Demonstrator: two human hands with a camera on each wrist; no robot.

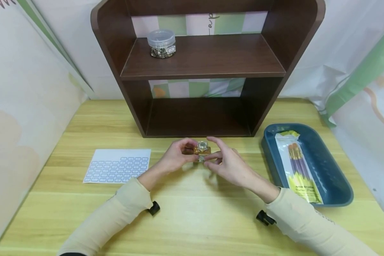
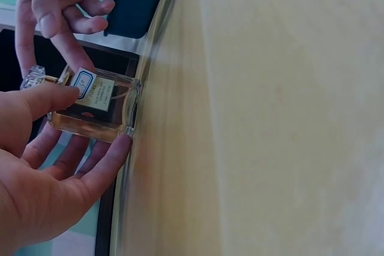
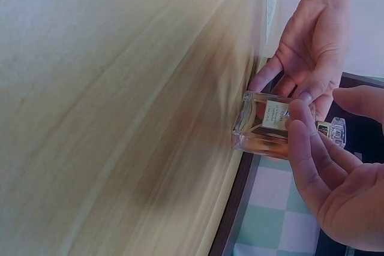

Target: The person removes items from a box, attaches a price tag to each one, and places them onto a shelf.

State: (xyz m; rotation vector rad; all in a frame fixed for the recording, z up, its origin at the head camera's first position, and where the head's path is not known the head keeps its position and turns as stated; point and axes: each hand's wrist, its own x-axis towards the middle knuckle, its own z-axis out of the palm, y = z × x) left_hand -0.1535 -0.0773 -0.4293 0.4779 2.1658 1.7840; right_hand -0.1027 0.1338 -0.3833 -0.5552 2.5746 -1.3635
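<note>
The perfume bottle (image 1: pixel 202 152) is held upright just in front of the dark brown shelf (image 1: pixel 217 58), near the middle of its lower edge; I can't tell whether the base touches the table (image 1: pixel 182 224).

Closest to me, on the side of the table away from the shelf, two cream sleeves (image 1: pixel 115 217) reach in, a black clip (image 1: pixel 154 208) showing at each cuff. The left hand (image 1: pixel 174 156) grips the bottle, thumb across its front and fingers around its side. The right hand (image 1: pixel 228 163) has its fingers loosely apart, holding nothing by itself, with fingertips resting on the bottle's front. There a blue-framed sticker (image 2: pixel 83 82) sits by a pale printed label (image 2: pixel 101 95), with the left thumb at the sticker's edge.

In front of the shelf and off to its left lies a white sheet (image 1: pixel 105 155) of small blue-framed labels. In front and to its right is a blue tray (image 1: pixel 320 153), holding a pack of purple-handled brushes (image 1: pixel 299 170).

On the shelf's upper board, toward the left end, stands a clear lidded jar (image 1: pixel 161 44) of small glittering bits, a label on its side. Behind the shelf hangs green-and-white checked cloth (image 1: pixel 199 88).
</note>
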